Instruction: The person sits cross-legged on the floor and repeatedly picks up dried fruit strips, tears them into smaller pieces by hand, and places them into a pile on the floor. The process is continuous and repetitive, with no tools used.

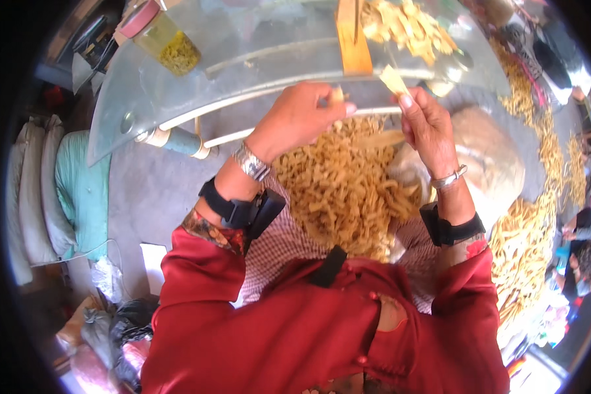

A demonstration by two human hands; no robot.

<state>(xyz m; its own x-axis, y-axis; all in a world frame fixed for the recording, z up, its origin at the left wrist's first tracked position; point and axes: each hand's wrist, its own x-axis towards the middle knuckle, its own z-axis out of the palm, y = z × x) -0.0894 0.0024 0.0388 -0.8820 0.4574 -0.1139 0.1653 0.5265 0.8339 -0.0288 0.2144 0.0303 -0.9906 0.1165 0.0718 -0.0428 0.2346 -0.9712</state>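
My left hand pinches a small pale piece between thumb and fingers, just past the near edge of a glass-topped table. Opposite it, my right hand grips a flat yellowish strip that points up and away from me. Below both hands, a heap of dried, curled, tan strips, apparently a plant food, lies at my lap. On the glass, a wooden block with a dark slit or blade along it stands beside a pile of flat pale pieces.
A jar with a pink lid stands on the glass at left. A large translucent plastic bag bulges at right, near strips spread on the floor. Full sacks line the left side. Other people sit at far right.
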